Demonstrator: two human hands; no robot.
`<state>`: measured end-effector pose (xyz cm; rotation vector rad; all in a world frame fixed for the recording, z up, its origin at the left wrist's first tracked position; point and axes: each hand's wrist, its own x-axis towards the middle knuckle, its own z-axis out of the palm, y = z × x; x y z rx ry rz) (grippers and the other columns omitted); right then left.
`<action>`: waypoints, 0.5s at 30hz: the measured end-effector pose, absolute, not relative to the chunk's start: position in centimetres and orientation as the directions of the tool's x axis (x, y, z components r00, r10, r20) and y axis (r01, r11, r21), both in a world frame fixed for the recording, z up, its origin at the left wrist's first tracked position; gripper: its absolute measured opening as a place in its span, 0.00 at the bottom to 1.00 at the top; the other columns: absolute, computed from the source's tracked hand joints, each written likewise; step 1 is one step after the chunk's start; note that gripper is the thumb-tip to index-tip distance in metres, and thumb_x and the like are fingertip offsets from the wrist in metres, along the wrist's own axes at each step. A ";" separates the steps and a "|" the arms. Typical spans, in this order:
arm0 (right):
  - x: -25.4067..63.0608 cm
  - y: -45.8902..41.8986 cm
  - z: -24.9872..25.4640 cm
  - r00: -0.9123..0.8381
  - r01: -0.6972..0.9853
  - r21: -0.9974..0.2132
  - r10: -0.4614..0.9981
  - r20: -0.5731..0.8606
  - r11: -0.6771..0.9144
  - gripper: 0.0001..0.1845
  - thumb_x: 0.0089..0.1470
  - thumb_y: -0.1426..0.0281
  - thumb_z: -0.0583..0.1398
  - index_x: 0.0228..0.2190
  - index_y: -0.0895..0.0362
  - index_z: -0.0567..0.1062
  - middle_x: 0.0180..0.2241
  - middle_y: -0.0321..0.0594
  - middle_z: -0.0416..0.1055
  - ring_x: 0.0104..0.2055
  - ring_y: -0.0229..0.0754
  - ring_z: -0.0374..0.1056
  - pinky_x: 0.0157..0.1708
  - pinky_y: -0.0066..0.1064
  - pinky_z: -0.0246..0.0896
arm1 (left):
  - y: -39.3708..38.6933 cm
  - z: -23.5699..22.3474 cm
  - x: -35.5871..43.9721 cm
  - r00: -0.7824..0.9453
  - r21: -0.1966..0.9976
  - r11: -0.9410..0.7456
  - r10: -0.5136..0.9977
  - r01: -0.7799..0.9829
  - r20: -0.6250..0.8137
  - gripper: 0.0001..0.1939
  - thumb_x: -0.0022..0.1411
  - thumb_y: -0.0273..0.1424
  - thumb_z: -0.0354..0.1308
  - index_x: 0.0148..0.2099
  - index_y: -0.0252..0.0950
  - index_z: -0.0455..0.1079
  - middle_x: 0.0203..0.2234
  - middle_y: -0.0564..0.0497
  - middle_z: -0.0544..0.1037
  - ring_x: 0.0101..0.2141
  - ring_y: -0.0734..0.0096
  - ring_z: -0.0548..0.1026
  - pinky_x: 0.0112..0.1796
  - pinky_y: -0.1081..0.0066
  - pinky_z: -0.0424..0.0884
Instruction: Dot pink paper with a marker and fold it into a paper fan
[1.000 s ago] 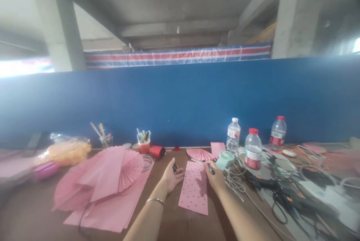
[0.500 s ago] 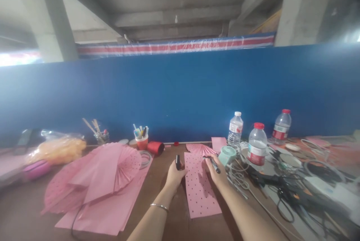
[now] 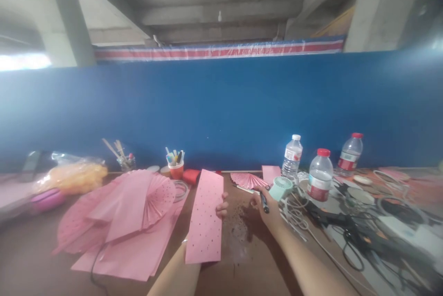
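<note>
A strip of pink paper [image 3: 205,217] with dark dots is lifted off the table, tilted, in my left hand [image 3: 223,205]. Only the fingertips show, curled round the paper's right edge; the palm and thumb are behind it. My right hand [image 3: 270,210] is closed on a black marker pen [image 3: 264,203], held above the brown table [image 3: 256,268]. Dark ink specks mark the tabletop between my hands. Just beyond my right hand lie a folded pink paper fan [image 3: 247,180] and a thin pale stick [image 3: 244,189].
Pink sheets and fans [image 3: 128,222] are piled at the left. At the back stand a cup of pens [image 3: 176,170] and a red roll [image 3: 190,176]. A mint-green fan [image 3: 281,188], bottles [image 3: 320,176] and tangled cables [image 3: 346,222] crowd the right, before a blue partition [image 3: 214,111].
My left hand has picked up the dotted paper from the table and moved it left. The black pen cap seen in that hand is now out of sight. The right hand still holds the marker.
</note>
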<state>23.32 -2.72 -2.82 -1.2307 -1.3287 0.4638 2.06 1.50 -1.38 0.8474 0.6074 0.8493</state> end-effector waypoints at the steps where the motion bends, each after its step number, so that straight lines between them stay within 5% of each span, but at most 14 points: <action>1: 23.3 -2.8 -2.9 0.256 0.387 -0.850 0.844 0.471 0.357 0.19 0.51 0.57 0.51 0.39 0.57 0.67 0.22 0.37 0.71 0.24 0.42 0.68 0.26 0.32 0.62 | 1.6 -1.4 1.9 0.573 0.827 0.418 0.806 -0.375 -0.148 0.17 0.48 0.45 0.51 0.32 0.34 0.62 0.14 0.57 0.55 0.15 0.81 0.52 0.17 0.77 0.51; 8: 23.1 -3.0 -2.6 0.195 0.541 -0.762 0.829 0.524 0.355 0.16 0.51 0.58 0.50 0.35 0.55 0.68 0.19 0.36 0.68 0.22 0.42 0.66 0.25 0.30 0.59 | 2.0 -1.6 2.2 0.682 0.802 0.518 0.704 -0.299 -0.200 0.17 0.49 0.43 0.51 0.34 0.35 0.62 0.16 0.56 0.54 0.16 0.79 0.51 0.19 0.75 0.51; 15: 21.0 -4.4 -1.2 0.134 0.559 -0.715 0.805 0.577 0.419 0.13 0.49 0.61 0.53 0.35 0.55 0.68 0.25 0.39 0.70 0.27 0.43 0.66 0.30 0.32 0.60 | 1.7 -1.7 3.0 0.557 0.837 0.395 0.820 -0.379 -0.135 0.20 0.48 0.45 0.52 0.38 0.35 0.64 0.16 0.55 0.57 0.18 0.75 0.58 0.23 0.72 0.58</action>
